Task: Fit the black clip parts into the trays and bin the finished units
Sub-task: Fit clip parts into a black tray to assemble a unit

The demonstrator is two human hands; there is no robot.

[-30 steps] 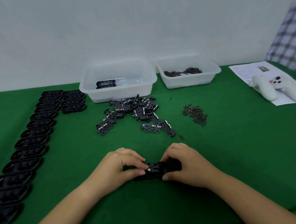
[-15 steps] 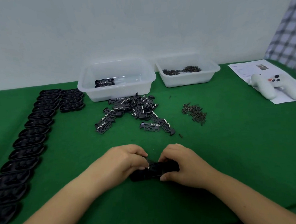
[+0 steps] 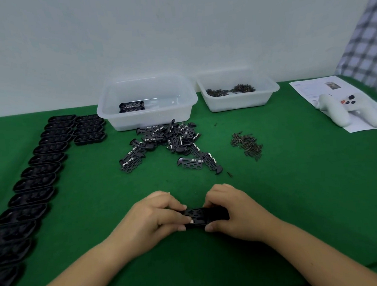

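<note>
Gripping one black tray (image 3: 203, 216) between both hands, low on the green counter (image 3: 295, 192) and close to the body. Left hand (image 3: 153, 219) pinching the tray's left end, fingertips (image 3: 183, 207) curled over its top edge and thumb pressing on the near side. Right hand (image 3: 235, 212) clamping the right end the same way, thumb tip showing at the near edge. Showing a black clip part (image 3: 195, 214) with a small pale metal piece inside the tray, between the two hands; not telling whether fully seated.

Lying further back at centre, a loose pile of clip parts (image 3: 172, 141), just in front of the left clear bin (image 3: 147, 101). Holding finished units (image 3: 132, 107) near that bin's left wall. Sitting just beside it on the right, a second clear bin (image 3: 238, 91) with small dark screws inside. Resting right of the pile, a loose heap of screws (image 3: 246, 144). Running down the left side, a long row of empty trays (image 3: 38, 170), with a short second stack beside its far end. Lying at far right, a white controller (image 3: 345, 110) on a printed sheet (image 3: 311, 88).
</note>
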